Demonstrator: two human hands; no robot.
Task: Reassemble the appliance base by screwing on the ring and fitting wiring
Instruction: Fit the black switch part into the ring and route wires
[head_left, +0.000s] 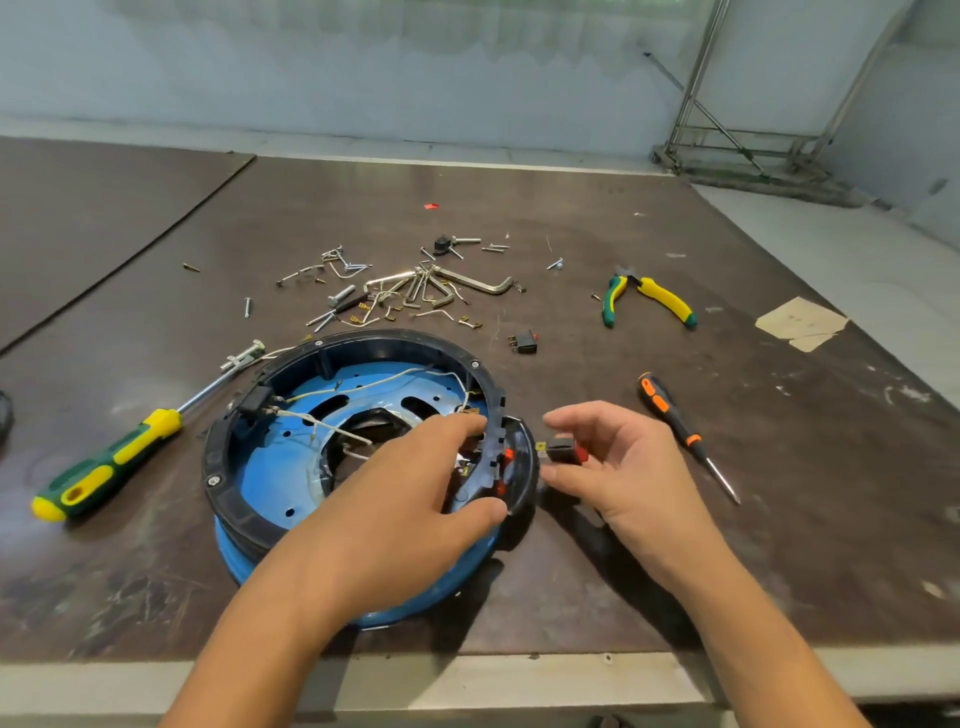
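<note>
Ring (363, 345) screwed onto base (270, 558), wiring left: right hand (618, 467) fingers pinch a switch (567, 451) beside the rim, left hand (415, 488) fingers clamp the rim.

The appliance base (311, 467) is bright blue inside and along its lower wall, capped by a black ring (395, 340) and crossed by white wiring (363, 384), and it sits on a dark brown tabletop (571, 208) streaked with pale scuffs. Left of the base lies a screwdriver (104, 467) with a green-and-yellow handle, right of it a thinner screwdriver (670, 410) in black with orange patches, and beyond the base to the right, pliers (649, 299) with yellow-and-green grips. Just right of the base, a small black switch (566, 451) shows a red face, and behind the base lies silvery and brassy hardware (415, 283).
</note>
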